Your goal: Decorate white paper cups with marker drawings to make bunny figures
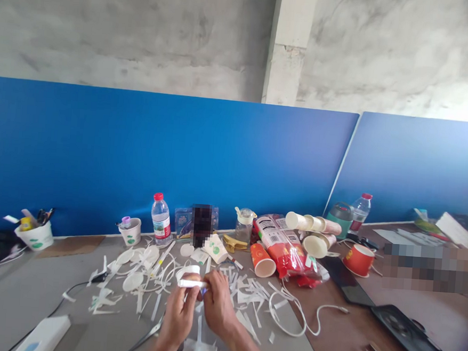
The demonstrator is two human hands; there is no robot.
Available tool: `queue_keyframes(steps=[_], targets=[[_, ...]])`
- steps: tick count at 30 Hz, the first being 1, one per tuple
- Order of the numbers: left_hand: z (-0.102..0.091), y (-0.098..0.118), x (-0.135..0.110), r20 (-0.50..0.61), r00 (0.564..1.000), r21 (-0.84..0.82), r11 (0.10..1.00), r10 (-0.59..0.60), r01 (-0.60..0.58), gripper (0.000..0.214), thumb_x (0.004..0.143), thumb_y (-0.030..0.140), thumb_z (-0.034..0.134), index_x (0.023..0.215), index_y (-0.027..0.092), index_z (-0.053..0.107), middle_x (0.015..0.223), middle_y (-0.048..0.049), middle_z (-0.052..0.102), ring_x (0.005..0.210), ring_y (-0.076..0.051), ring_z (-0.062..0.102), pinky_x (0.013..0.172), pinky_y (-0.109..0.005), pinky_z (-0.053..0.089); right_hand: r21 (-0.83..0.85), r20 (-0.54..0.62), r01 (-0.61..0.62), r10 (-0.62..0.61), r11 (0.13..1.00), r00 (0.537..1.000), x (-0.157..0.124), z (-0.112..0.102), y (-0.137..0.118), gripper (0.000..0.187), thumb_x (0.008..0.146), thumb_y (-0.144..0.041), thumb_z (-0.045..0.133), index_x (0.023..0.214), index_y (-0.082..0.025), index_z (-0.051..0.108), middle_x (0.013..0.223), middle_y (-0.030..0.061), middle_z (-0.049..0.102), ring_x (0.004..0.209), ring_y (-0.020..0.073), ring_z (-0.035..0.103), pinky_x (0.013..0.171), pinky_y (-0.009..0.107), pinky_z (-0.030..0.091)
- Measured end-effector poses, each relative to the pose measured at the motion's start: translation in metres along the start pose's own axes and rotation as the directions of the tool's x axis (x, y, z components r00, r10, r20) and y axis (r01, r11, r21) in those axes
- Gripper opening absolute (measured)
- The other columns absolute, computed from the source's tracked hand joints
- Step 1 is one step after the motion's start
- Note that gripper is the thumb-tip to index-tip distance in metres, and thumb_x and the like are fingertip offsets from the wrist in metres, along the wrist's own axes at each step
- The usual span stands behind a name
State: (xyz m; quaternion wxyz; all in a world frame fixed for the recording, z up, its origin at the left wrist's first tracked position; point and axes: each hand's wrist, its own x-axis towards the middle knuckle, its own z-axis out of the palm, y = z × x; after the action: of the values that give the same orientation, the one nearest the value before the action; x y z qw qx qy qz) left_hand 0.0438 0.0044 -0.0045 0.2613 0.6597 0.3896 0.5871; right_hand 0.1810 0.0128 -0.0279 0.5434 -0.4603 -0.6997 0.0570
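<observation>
Near the middle of the desk my two hands meet. My left hand (181, 312) is closed, thumb and fingers gripping a narrow white piece (191, 284), perhaps cut paper. Curled at its right end is my right hand (217, 301), fingers closed on the same piece; a small bluish-purple bit shows between the hands. Just behind them is a white cup-like piece (188, 270), partly covered by the left fingers. Scissors (146, 336) lie left of my left wrist. White paper strips (250, 293) are scattered around both hands, and a T-shaped white cutout (200, 349) rests below them.
Behind stand a water bottle (161, 221), a paper cup (130, 232) and a glass jar (244, 227). A red package (283, 248), an orange cup (262, 261) and stacked cups (313, 223) lie right. A white cable (301, 324) loops nearby. Blue partition (171, 150) borders the desk.
</observation>
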Motion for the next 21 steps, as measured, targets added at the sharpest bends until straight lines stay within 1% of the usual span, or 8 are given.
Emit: queue_keyframes(steps=[4, 7, 10, 13, 14, 16, 18, 21], targets=[[0.003, -0.004, -0.002, 0.028, 0.998, 0.045, 0.998, 0.048, -0.049, 0.045, 0.103, 0.058, 0.052, 0.102, 0.02, 0.078, 0.105, -0.0169, 0.081, 0.083, -0.027, 0.079, 0.068, -0.037, 0.066, 0.004, 0.012, -0.008, 0.008, 1.0, 1.0, 0.001, 0.0, 0.001, 0.032, 0.067, 0.001, 0.046, 0.083, -0.025, 0.054, 0.078, -0.001, 0.062, 0.076, 0.0208, 0.057, 0.073, 0.032, 0.039], [0.006, -0.005, -0.003, 0.017, 0.996, 0.083, 0.993, 0.083, -0.084, 0.045, 0.103, 0.058, 0.052, 0.1, 0.021, 0.078, 0.102, -0.0167, 0.081, 0.089, -0.029, 0.08, 0.07, -0.038, 0.067, -0.001, 0.005, 0.001, -0.001, 1.0, 1.0, 0.001, 0.002, 0.001, 0.033, 0.067, 0.002, 0.045, 0.083, -0.024, 0.055, 0.077, -0.0012, 0.063, 0.075, 0.0202, 0.057, 0.074, 0.032, 0.039], [0.007, 0.0, -0.002, -0.002, 0.994, 0.105, 0.988, 0.111, -0.11, 0.044, 0.103, 0.058, 0.052, 0.09, 0.023, 0.075, 0.093, -0.0142, 0.081, 0.084, -0.027, 0.079, 0.073, -0.038, 0.067, -0.013, -0.004, -0.005, 0.005, 1.0, 1.0, 0.0, 0.005, 0.004, 0.031, 0.07, 0.003, 0.046, 0.081, -0.024, 0.057, 0.076, -0.0019, 0.063, 0.073, 0.0195, 0.058, 0.074, 0.032, 0.039], [0.002, 0.01, 0.002, -0.021, 0.992, 0.101, 0.987, 0.125, -0.122, 0.046, 0.105, 0.056, 0.05, 0.076, 0.026, 0.069, 0.079, -0.0097, 0.077, 0.073, -0.024, 0.075, 0.074, -0.036, 0.065, -0.033, -0.016, -0.009, 0.009, 0.999, 1.0, 0.001, 0.004, 0.012, 0.027, 0.072, 0.002, 0.048, 0.073, -0.025, 0.055, 0.068, -0.0037, 0.06, 0.069, 0.0192, 0.057, 0.072, 0.033, 0.038], [-0.001, 0.012, 0.005, -0.047, 0.99, 0.099, 0.987, 0.132, -0.127, 0.049, 0.105, 0.056, 0.049, 0.071, 0.026, 0.066, 0.074, -0.0084, 0.075, 0.073, -0.024, 0.075, 0.077, -0.037, 0.064, -0.042, -0.027, -0.008, 0.007, 0.999, 1.0, 0.003, 0.002, 0.015, 0.027, 0.073, 0.001, 0.049, 0.07, -0.025, 0.054, 0.066, -0.0038, 0.059, 0.068, 0.0195, 0.057, 0.072, 0.033, 0.038], [-0.007, 0.017, 0.01, -0.108, 0.985, 0.092, 0.988, 0.138, -0.128, 0.051, 0.104, 0.061, 0.049, 0.07, 0.027, 0.065, 0.069, -0.0072, 0.073, 0.075, -0.025, 0.075, 0.081, -0.039, 0.063, -0.061, -0.061, -0.018, 0.014, 0.998, 0.998, 0.006, -0.004, 0.02, 0.026, 0.075, -0.001, 0.048, 0.07, -0.025, 0.057, 0.068, -0.0027, 0.062, 0.07, 0.0205, 0.06, 0.074, 0.034, 0.04], [-0.011, 0.017, 0.014, -0.155, 0.985, 0.051, 0.996, 0.077, -0.07, 0.05, 0.1, 0.067, 0.053, 0.077, 0.026, 0.069, 0.065, -0.0051, 0.072, 0.068, -0.025, 0.073, 0.076, -0.038, 0.062, -0.054, -0.107, -0.034, 0.028, 0.998, 0.994, 0.008, -0.01, 0.021, 0.029, 0.077, -0.003, 0.047, 0.083, -0.025, 0.065, 0.08, -0.0002, 0.07, 0.08, 0.0223, 0.065, 0.081, 0.036, 0.045], [-0.012, 0.014, 0.019, -0.173, 0.979, -0.06, 0.994, -0.105, 0.096, 0.054, 0.092, 0.075, 0.06, 0.09, 0.023, 0.073, 0.061, -0.0019, 0.071, 0.058, -0.023, 0.069, 0.063, -0.036, 0.06, 0.056, -0.101, -0.009, 0.014, 0.998, 0.995, 0.007, -0.015, 0.013, 0.034, 0.083, -0.008, 0.049, 0.103, -0.026, 0.069, 0.096, 0.0023, 0.076, 0.093, 0.0234, 0.07, 0.086, 0.036, 0.051]])
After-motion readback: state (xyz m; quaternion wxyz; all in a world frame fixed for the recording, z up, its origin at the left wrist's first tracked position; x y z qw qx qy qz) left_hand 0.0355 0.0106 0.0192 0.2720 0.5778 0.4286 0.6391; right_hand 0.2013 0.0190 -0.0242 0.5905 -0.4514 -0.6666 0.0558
